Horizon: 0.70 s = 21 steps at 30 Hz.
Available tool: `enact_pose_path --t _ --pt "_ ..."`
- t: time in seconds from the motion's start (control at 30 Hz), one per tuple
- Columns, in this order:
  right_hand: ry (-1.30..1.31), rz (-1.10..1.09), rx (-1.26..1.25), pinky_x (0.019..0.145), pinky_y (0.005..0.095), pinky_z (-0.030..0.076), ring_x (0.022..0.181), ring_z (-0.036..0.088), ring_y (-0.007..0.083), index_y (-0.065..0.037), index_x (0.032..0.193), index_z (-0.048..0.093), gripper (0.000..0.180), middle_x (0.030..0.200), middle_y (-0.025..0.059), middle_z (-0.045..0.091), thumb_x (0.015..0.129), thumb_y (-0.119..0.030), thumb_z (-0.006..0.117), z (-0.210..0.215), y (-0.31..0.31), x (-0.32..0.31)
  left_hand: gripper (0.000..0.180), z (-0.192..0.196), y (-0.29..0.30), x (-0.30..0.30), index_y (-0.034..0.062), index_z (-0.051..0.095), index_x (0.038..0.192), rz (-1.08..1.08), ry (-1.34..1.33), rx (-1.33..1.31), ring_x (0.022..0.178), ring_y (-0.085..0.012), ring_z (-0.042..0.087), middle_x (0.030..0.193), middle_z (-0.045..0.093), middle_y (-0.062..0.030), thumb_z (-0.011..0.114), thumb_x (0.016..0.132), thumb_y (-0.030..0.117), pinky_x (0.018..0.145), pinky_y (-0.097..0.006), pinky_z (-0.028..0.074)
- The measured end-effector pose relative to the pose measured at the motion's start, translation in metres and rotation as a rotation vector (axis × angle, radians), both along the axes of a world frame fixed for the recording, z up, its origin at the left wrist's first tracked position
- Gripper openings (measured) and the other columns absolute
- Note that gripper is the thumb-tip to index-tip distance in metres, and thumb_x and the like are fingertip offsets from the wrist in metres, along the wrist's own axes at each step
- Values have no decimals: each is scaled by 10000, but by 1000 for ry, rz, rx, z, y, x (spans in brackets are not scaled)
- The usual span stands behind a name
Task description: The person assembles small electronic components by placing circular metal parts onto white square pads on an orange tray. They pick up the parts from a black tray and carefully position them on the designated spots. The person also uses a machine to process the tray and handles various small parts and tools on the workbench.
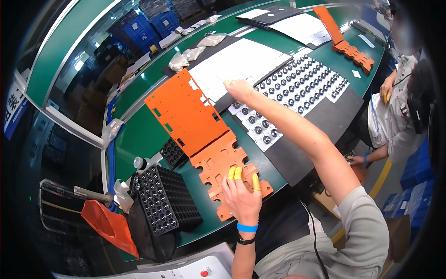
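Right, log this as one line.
left hand: open at orange notched plate | right hand: at white sheet, grip unclear | yellow finger cots: both hands

The lower orange plate point(215, 160) is partly hidden by the left hand point(243, 197), and the right hand's point(240, 90) grip cannot be discerned.

Two black gridded blocks point(157, 200) stand left of the broad orange panel point(183, 114), three plastic bags point(211, 40) just beyond it, three yellow finger covers point(256, 182) on its near side.
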State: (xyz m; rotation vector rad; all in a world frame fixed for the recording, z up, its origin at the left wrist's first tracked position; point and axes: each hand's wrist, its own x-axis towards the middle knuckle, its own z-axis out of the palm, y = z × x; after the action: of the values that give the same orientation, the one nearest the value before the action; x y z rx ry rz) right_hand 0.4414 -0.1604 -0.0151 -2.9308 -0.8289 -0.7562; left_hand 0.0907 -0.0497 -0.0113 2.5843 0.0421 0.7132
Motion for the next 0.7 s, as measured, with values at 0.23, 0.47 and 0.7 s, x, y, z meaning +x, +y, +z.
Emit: enact_pose_path --t 0.23,0.47,0.7 --pt "0 27 -124 654 366 581 785 721 273 46 1117 554 286 836 142 704 848 -43 595 -6 10 4 380 3 -2 1 20 643 1138 13 2 -1 1178 -338 517 1182 623 -137 737 833 227 971 -451 449" --pt "34 26 234 652 424 564 735 692 351 54 1145 543 312 764 204 673 855 -53 586 4 -6 1 385 1 -3 1 18 640 1140 -7 -11 -2 1162 -345 523 1184 617 -139 741 830 222 977 -446 441" --pt "208 349 683 644 464 542 735 675 382 7 1237 521 367 758 216 668 877 -57 556 55 -7 -105 471 7 18 -1 -30 485 1346 -194 66 -874 1269 -286 516 1322 555 -171 652 958 179 1066 -388 419"
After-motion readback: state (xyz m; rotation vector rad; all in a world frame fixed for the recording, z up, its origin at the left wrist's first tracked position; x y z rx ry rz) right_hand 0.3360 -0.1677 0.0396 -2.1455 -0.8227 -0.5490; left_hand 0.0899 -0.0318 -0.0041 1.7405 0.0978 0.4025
